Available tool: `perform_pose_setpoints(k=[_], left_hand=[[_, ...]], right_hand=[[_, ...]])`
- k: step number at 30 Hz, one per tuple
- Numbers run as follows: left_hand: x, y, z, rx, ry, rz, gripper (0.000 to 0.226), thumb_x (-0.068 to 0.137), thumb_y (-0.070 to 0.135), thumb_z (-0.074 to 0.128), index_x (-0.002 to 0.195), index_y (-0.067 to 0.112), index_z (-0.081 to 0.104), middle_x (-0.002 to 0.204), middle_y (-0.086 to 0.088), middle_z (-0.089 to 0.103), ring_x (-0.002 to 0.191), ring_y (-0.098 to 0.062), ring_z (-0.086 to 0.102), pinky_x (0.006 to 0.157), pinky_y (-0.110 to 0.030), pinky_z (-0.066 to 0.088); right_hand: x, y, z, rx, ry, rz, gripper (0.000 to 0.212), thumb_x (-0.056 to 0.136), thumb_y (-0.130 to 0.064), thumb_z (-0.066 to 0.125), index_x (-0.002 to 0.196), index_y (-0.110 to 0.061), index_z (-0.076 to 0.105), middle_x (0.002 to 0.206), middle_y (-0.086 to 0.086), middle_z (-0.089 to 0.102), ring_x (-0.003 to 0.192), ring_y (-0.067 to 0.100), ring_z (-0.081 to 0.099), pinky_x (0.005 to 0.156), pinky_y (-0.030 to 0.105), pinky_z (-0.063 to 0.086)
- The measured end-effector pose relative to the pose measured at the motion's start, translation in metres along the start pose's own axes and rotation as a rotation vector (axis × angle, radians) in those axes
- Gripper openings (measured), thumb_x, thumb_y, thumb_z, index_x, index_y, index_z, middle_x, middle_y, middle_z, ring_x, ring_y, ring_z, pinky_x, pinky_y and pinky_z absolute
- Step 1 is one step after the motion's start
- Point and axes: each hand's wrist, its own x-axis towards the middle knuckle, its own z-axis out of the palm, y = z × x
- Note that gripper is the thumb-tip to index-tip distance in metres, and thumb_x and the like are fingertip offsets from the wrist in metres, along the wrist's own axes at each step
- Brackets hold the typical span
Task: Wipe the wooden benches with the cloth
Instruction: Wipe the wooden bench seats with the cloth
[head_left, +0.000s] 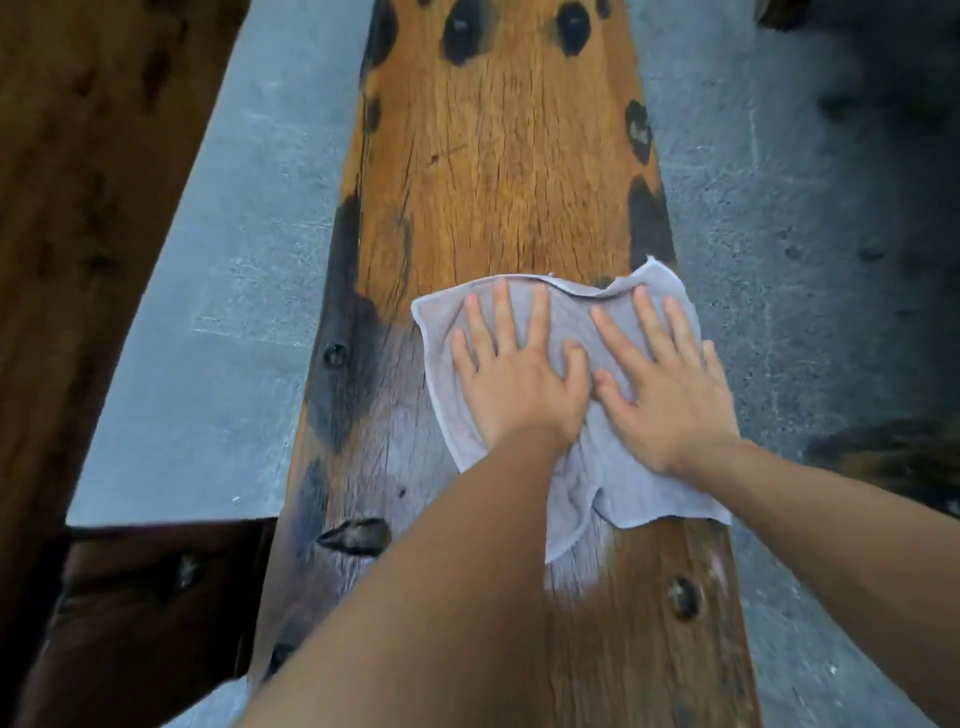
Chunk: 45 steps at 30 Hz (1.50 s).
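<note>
Cloth: pale grey cloth (582, 410) lies spread on the wooden bench (498, 171), toward its right half, crumpled in folds along its near edge; its far right corner reaches the bench's right edge.
Bench: long plank of orange-brown wood running away from the camera, with dark knots and black patches along both edges and near the far end.
Bench surface near the camera: greyer and duller than the orange wood beyond the cloth.
Bolts: one round bolt head (335, 355) sits near the left edge beside the cloth; another bolt head (683, 597) sits near the right edge, closer to the camera.
Left hand: left hand (511, 379) lies flat on the cloth's left part, palm down, fingers straight and slightly spread, gripping nothing.
Right hand: right hand (660, 389) lies flat on the cloth's right part, palm down, fingers straight and pointing away, gripping nothing.
Hands together: the two thumbs lie just beside each other over the middle of the cloth; whether they touch cannot be told.
Forearms: both bare forearms reach in from the bottom of the view.
Floor: grey stone floor (218, 312) shows on both sides of the bench.
Left side: dark brown wooden furniture (88, 171) stands across the strip of floor, apart from the bench.
</note>
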Motion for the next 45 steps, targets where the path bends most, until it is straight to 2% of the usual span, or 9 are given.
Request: perform_pose_setpoints(k=[9,14,21,25,28,31,35,38,45], left_hand=[[0.245,0.077,-0.014,-0.007,0.058,-0.185,0.067,0.098,0.055,0.024,0.16,0.037,0.005,0.169,0.0,-0.008,0.155,-0.031,-0.013,0.124,-0.051,-0.008],[0.296,0.09,-0.02,-0.03,0.047,-0.216,0.065,0.099,0.053,0.025,0.16,0.037,0.006,0.169,0.0,-0.006,0.155,-0.031,-0.013,0.124,-0.05,-0.008],[0.22,0.055,-0.024,-0.062,0.043,-0.155,0.059,0.103,0.048,0.026,0.16,0.036,0.013,0.17,0.003,0.002,0.156,-0.023,-0.005,0.126,-0.044,-0.004],[0.102,0.001,-0.026,-0.027,0.114,-0.28,0.061,0.1,0.045,0.036,0.158,0.034,0.023,0.169,0.002,0.014,0.156,-0.025,0.01,0.125,-0.046,0.01],[0.006,-0.033,-0.021,-0.029,0.127,-0.41,0.061,0.1,0.044,0.027,0.159,0.032,0.017,0.167,-0.001,0.019,0.155,-0.029,0.017,0.124,-0.049,0.016],[-0.033,-0.04,-0.018,-0.047,0.085,-0.455,0.058,0.099,0.044,0.019,0.155,0.035,0.011,0.166,-0.003,0.021,0.154,-0.031,0.018,0.123,-0.05,0.017],[-0.011,-0.04,-0.018,-0.028,0.083,-0.496,0.064,0.096,0.05,0.018,0.157,0.037,0.005,0.169,-0.005,0.007,0.155,-0.036,0.007,0.124,-0.053,0.01],[0.039,-0.051,-0.02,0.015,0.058,-0.421,0.069,0.095,0.058,0.022,0.159,0.04,0.002,0.169,-0.004,-0.004,0.155,-0.036,-0.005,0.124,-0.052,-0.001],[0.16,-0.048,-0.035,-0.007,0.066,-0.345,0.068,0.096,0.059,0.021,0.158,0.043,-0.003,0.169,0.002,-0.012,0.154,-0.033,-0.012,0.124,-0.051,-0.008]], right_hand=[[0.258,0.02,-0.039,0.081,0.052,-0.06,0.055,0.103,-0.046,0.018,0.156,-0.052,0.006,0.17,-0.01,-0.003,0.157,0.019,-0.005,0.124,0.056,0.008],[0.316,0.023,-0.045,0.086,0.014,-0.044,0.053,0.103,-0.048,0.014,0.155,-0.054,0.005,0.17,-0.013,-0.005,0.157,0.018,-0.008,0.125,0.056,0.001],[0.252,-0.014,-0.042,0.09,-0.039,0.091,0.059,0.102,-0.051,0.019,0.159,-0.046,0.003,0.171,-0.003,-0.006,0.157,0.021,-0.01,0.124,0.055,-0.004],[0.132,-0.054,-0.026,0.098,-0.014,-0.042,0.061,0.101,-0.053,0.025,0.159,-0.045,0.008,0.171,0.0,-0.002,0.157,0.023,-0.008,0.124,0.055,0.002],[0.055,-0.083,-0.01,0.092,-0.023,-0.172,0.06,0.1,-0.053,0.029,0.158,-0.044,0.021,0.17,0.0,0.006,0.158,0.023,0.0,0.123,0.057,0.01],[0.025,-0.092,-0.003,0.066,-0.03,-0.232,0.059,0.1,-0.053,0.031,0.157,-0.045,0.022,0.17,-0.002,0.009,0.158,0.022,0.002,0.122,0.058,0.012],[0.041,-0.088,-0.002,0.03,-0.009,-0.245,0.054,0.101,-0.054,0.029,0.155,-0.052,0.021,0.17,-0.007,0.009,0.158,0.02,0.002,0.122,0.059,0.009],[0.078,-0.089,-0.006,0.013,-0.017,-0.205,0.054,0.1,-0.058,0.023,0.153,-0.058,0.015,0.17,-0.013,0.004,0.157,0.015,-0.001,0.122,0.06,0.003],[0.192,-0.095,-0.026,0.027,-0.032,-0.098,0.058,0.097,-0.065,0.014,0.153,-0.059,0.003,0.169,-0.016,-0.006,0.156,0.014,-0.011,0.122,0.059,-0.004]])
